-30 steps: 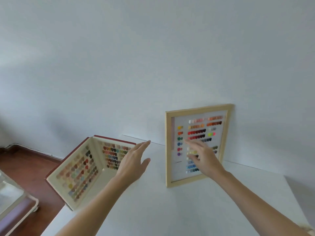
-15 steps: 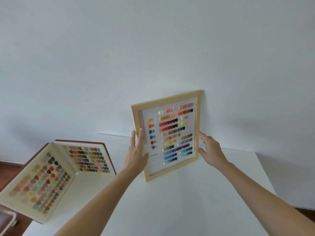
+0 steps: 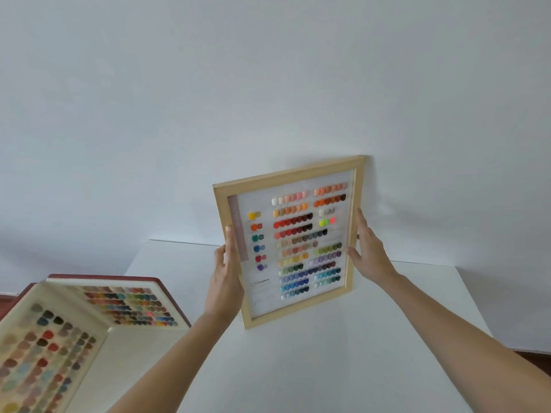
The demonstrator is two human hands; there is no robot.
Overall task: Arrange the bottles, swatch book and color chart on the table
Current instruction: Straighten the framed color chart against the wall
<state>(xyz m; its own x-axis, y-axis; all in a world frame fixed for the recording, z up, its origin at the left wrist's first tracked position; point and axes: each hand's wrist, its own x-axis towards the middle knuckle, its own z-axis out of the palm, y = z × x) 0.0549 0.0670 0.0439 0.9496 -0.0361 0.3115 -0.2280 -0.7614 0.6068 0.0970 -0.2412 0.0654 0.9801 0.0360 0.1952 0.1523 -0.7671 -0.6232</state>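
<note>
Both hands' fingers (image 3: 229, 242) grip the color chart (image 3: 293, 238); swatch book (image 3: 74, 332) lies open leftward (bottles unseen).

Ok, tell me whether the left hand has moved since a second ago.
Yes. The left hand has left the swatch book and gone right to the framed color chart, now gripping the frame's left edge.
</note>
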